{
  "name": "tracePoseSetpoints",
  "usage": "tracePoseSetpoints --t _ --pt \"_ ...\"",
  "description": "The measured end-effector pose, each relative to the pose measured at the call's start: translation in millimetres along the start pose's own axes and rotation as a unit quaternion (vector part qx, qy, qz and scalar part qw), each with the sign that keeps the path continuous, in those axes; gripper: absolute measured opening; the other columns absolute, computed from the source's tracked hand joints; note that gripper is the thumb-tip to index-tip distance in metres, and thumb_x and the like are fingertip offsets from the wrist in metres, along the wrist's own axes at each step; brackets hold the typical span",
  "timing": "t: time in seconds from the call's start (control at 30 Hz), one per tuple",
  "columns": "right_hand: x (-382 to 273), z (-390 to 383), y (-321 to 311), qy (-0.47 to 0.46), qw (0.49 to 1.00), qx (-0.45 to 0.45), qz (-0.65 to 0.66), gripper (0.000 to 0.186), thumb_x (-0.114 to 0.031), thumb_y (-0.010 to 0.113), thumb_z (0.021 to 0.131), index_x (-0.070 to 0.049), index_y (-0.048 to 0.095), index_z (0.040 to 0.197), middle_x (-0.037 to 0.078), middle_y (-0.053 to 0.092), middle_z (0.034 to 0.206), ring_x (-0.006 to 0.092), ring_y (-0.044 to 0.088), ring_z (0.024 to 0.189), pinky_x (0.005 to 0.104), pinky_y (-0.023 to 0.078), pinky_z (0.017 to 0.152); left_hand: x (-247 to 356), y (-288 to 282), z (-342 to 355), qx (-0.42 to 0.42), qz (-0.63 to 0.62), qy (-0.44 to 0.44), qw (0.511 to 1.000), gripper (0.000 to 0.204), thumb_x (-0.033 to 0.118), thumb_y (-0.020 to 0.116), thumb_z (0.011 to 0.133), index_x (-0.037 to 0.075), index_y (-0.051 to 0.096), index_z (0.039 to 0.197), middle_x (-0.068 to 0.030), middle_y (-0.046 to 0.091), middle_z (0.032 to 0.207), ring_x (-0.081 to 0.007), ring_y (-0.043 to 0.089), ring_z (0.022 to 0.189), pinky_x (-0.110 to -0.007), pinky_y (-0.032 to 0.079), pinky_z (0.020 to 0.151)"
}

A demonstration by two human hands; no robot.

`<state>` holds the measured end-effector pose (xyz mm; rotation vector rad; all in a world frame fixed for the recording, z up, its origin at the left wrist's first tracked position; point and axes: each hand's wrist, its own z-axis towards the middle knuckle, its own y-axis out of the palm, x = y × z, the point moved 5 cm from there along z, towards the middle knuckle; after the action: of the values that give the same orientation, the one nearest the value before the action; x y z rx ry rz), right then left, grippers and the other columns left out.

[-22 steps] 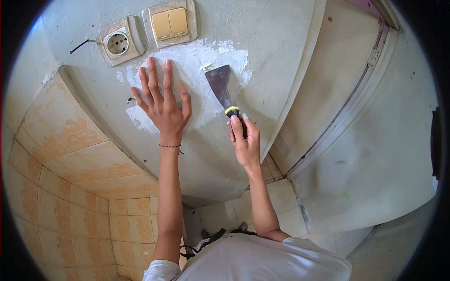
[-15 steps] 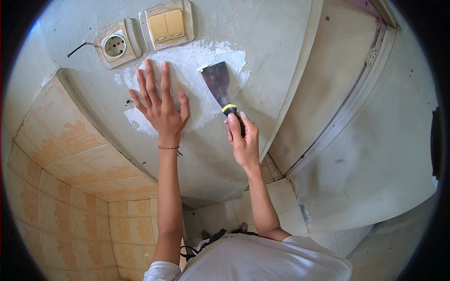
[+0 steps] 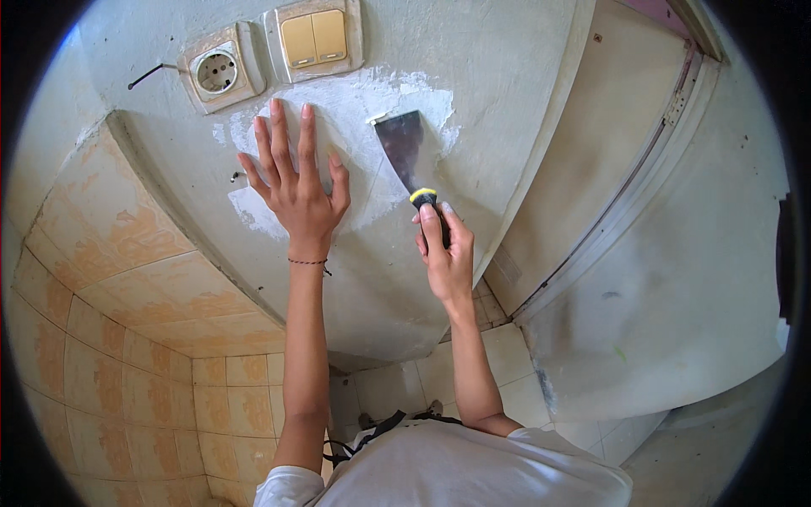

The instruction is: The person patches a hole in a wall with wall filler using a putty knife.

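Note:
My left hand (image 3: 302,190) lies flat on the wall, fingers spread over a patch of white filler (image 3: 346,93). In my right hand (image 3: 448,249) is a putty knife (image 3: 404,150), gripped by its black handle with a yellow ring. Its wide dark blade rests against the right part of the patch, with a little white paste along the top edge. The patch has ragged edges, and some of it is hidden under my left hand.
Above the patch are a wall socket (image 3: 215,73) and a double light switch (image 3: 314,39). A dark nail or screw (image 3: 152,76) sticks out left of the socket. Orange-patterned tiles (image 3: 127,220) cover the lower left wall. A door (image 3: 591,144) stands at the right.
The view has shifted slightly, so the wall, hands and fittings sit a little further right. The putty knife stays on the patch, and my left hand keeps its place on the wall.

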<state>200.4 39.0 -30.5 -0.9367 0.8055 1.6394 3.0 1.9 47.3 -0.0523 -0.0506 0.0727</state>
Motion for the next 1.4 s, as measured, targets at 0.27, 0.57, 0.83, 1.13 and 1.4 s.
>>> tracePoseSetpoints --t 0.27,0.57,0.83,1.13,1.4 --pt "-5 -3 -2 -0.001 1.000 0.028 0.007 0.038 -0.033 0.059 0.108 -0.001 0.064 0.089 -0.002 0.049 0.060 0.0050 0.044 0.055 0.0265 0.033 0.051 0 2 -1 0.002 -0.002 -0.001 1.000 0.066 0.028 0.057 0.090 0.023 0.051 0.156 -0.0092 0.041 0.166 -0.0294 0.031 0.156 -0.050 0.002 0.130" --pt "-3 -4 -2 0.006 0.999 0.034 0.023 0.037 -0.032 0.060 0.108 0.001 0.065 0.091 -0.001 0.052 0.062 0.0054 0.046 0.056 0.0270 0.034 0.051 0 1 -1 -0.001 0.001 -0.003 1.000 0.066 0.029 0.057 0.091 0.023 0.051 0.156 -0.0092 0.041 0.166 -0.0293 0.030 0.157 -0.051 0.002 0.130" --pt "-2 -1 -1 -0.003 1.000 0.024 0.020 0.038 -0.032 0.060 0.108 0.001 0.065 0.090 -0.001 0.051 0.060 0.0057 0.046 0.055 0.0270 0.034 0.050 -1 0 -2 -0.001 -0.004 -0.002 1.000 0.065 0.029 0.056 0.091 0.023 0.052 0.155 -0.0094 0.041 0.166 -0.0294 0.030 0.157 -0.051 0.002 0.130" --pt "-6 0 -2 -0.001 0.999 0.026 0.019 0.038 -0.032 0.060 0.108 0.001 0.065 0.089 -0.002 0.049 0.059 0.0048 0.044 0.053 0.0267 0.031 0.049 -1 0 0 0.001 -0.009 -0.002 1.000 0.066 0.028 0.057 0.090 0.024 0.051 0.156 -0.0094 0.041 0.166 -0.0290 0.030 0.157 -0.051 0.001 0.130" --pt "-13 3 -1 -0.001 1.000 0.028 0.010 0.037 -0.031 0.060 0.108 0.001 0.065 0.089 -0.002 0.049 0.059 0.0048 0.044 0.053 0.0268 0.031 0.048 0 0 -1 -0.001 -0.004 -0.003 1.000 0.067 0.027 0.057 0.089 0.023 0.051 0.156 -0.0093 0.041 0.166 -0.0288 0.030 0.157 -0.051 0.001 0.130"
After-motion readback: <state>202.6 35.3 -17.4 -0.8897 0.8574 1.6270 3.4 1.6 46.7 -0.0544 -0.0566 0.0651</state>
